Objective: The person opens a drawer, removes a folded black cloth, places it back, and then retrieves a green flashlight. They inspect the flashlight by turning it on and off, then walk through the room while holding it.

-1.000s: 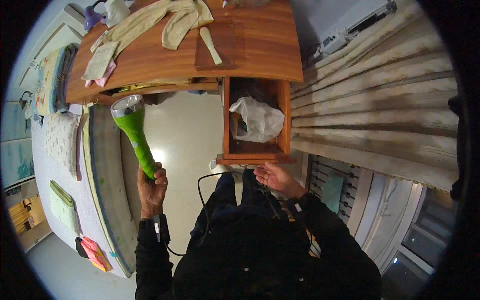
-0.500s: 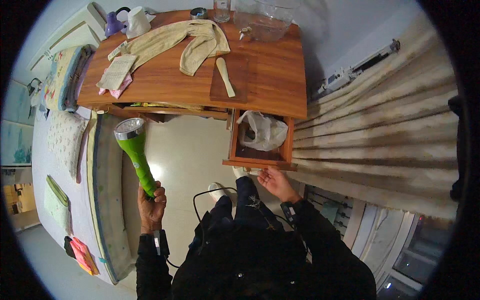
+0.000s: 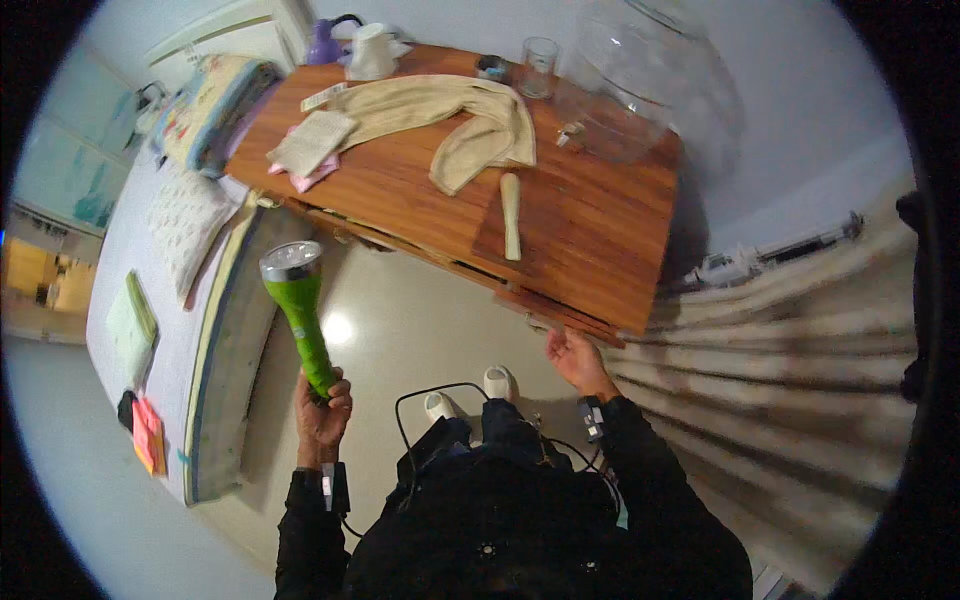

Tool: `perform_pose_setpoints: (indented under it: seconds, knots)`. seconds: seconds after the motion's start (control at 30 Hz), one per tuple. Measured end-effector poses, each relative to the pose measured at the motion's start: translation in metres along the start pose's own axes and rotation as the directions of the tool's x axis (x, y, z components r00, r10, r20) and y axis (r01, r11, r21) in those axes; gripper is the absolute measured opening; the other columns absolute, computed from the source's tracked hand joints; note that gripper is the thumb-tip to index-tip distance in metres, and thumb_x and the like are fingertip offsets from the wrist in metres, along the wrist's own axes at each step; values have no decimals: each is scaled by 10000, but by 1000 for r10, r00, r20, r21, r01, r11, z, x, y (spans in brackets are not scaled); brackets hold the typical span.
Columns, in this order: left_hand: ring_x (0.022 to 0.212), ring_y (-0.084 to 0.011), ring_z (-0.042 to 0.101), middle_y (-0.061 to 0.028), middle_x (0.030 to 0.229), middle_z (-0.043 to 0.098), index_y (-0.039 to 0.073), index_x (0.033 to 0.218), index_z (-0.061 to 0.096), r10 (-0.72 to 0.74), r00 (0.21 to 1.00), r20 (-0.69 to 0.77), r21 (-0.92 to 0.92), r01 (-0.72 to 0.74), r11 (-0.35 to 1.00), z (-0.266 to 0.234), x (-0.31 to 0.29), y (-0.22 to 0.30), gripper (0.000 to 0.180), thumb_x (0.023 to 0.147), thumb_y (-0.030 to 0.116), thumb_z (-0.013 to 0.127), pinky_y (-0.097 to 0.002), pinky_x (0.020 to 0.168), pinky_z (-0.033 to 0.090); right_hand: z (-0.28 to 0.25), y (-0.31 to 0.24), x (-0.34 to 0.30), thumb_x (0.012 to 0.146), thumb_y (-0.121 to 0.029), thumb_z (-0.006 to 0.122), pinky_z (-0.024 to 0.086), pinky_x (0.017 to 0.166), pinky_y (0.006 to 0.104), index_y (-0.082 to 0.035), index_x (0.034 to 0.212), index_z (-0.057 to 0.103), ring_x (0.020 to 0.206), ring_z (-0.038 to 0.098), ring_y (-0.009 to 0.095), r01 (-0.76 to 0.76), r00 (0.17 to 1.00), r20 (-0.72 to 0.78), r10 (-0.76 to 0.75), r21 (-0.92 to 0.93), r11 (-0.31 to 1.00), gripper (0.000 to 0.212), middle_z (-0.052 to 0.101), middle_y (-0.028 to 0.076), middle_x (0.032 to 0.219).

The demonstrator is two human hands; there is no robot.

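Left hand [image 3: 322, 412] is closed around the lower end of a green flashlight [image 3: 298, 315]. The flashlight is held upright with a slight tilt, its silver head up, in the gap between the bed [image 3: 215, 330] and the near left corner of the table [image 3: 590, 250]. It touches neither; open floor [image 3: 420, 320] lies between it and the table's near edge.

Right hand [image 3: 575, 358] is partly open, fingers loosely spread, holding nothing. Its fingertips are at the table's near edge, close to the near right corner. Whether they actually touch the wood: cannot tell.

On the table: a beige cloth [image 3: 440, 115] draped across the left and middle part, and a folded washcloth [image 3: 312, 142] by the left edge. A pale wooden stick [image 3: 511, 212] lies toward the near edge, apart from the cloth. A drinking glass [image 3: 538, 67] stands at the far edge, and a large clear jar [image 3: 650, 85] fills the far right corner. The near right part of the top is bare wood.

A striped curtain [image 3: 760, 330] hangs right of the table, close to its right edge. Floor under and in front of the table is open down to the person's feet.
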State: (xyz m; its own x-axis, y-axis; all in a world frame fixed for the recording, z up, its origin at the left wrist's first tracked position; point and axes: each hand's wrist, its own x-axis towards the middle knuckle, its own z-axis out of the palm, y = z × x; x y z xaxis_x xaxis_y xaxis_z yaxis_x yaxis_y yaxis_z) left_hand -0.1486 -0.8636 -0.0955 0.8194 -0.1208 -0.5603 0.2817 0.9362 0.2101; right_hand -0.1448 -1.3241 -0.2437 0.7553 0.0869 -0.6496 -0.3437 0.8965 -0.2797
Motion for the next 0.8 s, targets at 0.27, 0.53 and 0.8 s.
perform_pose_setpoints:
  seconds: [0.27,0.53,0.8]
  knots:
    - [667,-137,482,-93,921,550,62,1136,519,155,986,-56,18,-154,988,6,-7,6,356,972,377,504,-211,515,433,33,-16,25,905,-205,630,484,789,373,-103,1001,596,911,588,209,-199,980,-11,201,-220,955,144,633,79,1000]
    - [671,-126,470,-61,878,538,64,1046,543,270,956,-115,221,-240,945,-4,-17,13,369,973,421,484,-218,513,377,139,-7,37,950,-242,555,506,794,393,-54,1135,565,909,605,227,-271,874,180,452,-591,760,264,631,94,1047]
    - [626,-106,499,-29,794,523,81,975,551,303,953,-32,640,-213,738,-11,-29,15,336,943,413,518,-227,510,400,265,55,49,936,-295,579,501,872,456,-62,1307,432,1003,596,310,-291,662,250,706,-783,550,462,573,109,1108]
